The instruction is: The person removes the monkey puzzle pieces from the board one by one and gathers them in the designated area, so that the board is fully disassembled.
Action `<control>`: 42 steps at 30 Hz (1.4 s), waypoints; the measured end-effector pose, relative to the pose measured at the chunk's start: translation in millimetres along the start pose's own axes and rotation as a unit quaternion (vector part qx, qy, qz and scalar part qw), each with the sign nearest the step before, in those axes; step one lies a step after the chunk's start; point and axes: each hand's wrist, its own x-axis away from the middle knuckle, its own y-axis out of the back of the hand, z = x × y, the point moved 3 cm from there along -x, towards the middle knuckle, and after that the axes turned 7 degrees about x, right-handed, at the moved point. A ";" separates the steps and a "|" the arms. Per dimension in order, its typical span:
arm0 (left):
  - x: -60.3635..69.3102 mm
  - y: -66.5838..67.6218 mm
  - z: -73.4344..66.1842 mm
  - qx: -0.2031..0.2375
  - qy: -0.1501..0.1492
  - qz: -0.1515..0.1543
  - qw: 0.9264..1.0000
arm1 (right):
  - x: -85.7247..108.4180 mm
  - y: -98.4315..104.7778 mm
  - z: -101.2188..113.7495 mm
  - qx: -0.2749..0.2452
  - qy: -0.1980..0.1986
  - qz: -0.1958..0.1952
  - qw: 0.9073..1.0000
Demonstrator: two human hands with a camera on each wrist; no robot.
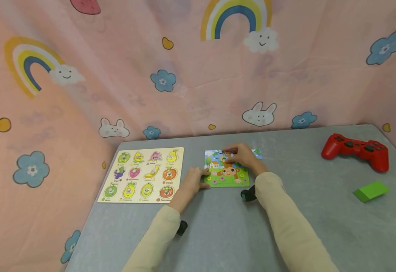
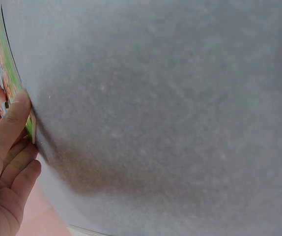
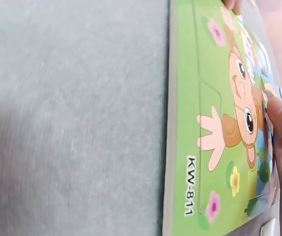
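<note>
A monkey jigsaw puzzle [image 1: 228,180] in a flat board lies near the middle of the table, marked KW-811 in the right wrist view. At its lower left corner, my left hand [image 1: 192,180] grips the board's edge between thumb and fingers. My right hand [image 1: 245,156] reaches over the upper part of the puzzle, thumb and fingertips pinching a puzzle piece [image 1: 227,154], mostly covered by the fingers. Beyond the right hand, a blue patterned puzzle piece [image 1: 257,153] shows partly, beside the board.
On the left lies a fruit puzzle board [image 1: 140,177] with several fruit pictures. A red game controller [image 1: 356,150] sits at the back right, with a green block [image 1: 370,191] in front of it. Pink printed cloth [image 1: 198,102] hangs behind the grey table [image 1: 215,230].
</note>
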 end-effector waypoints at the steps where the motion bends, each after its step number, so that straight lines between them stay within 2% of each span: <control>1: 0.2 0.1 -0.3 0.001 0.001 0.000 1.000 | 0.6 0.6 -1.4 -0.011 -0.007 -0.003 1.000; 5: -0.9 -0.7 0.0 0.000 0.003 -0.001 1.000 | 2.2 3.3 -7.0 -0.070 -0.022 -0.010 0.997; 10: -3.1 -1.3 1.1 0.002 -0.003 -0.005 1.000 | 2.9 8.6 -13.5 -0.149 -0.036 -0.025 0.988; 14: -2.7 -0.3 0.2 0.007 -0.006 -0.004 1.000 | 4.4 13.5 -18.4 -0.150 -0.052 -0.027 0.987; 15: -3.1 -1.1 2.4 0.006 -0.018 -0.010 1.000 | 4.8 14.6 -19.7 -0.150 -0.058 -0.024 0.987; 21: -3.0 -1.6 3.5 0.009 -0.020 -0.009 1.000 | 6.9 20.0 -25.9 -0.166 -0.069 0.001 0.984; 22: -2.6 -1.0 1.5 0.010 -0.009 -0.004 1.000 | 7.2 20.8 -26.8 -0.168 -0.068 0.005 0.983; 28: -2.4 -1.9 0.6 -0.004 -0.006 -0.005 1.000 | 11.5 26.5 -32.6 -0.168 -0.086 0.013 0.982; 34: -0.7 -1.5 -0.1 0.009 -0.002 -0.001 1.000 | 17.3 34.4 -38.4 -0.154 -0.116 0.003 0.981; 42: -1.5 -2.1 1.6 0.008 0.002 -0.003 1.000 | 26.1 45.0 -47.2 -0.163 -0.108 0.012 0.981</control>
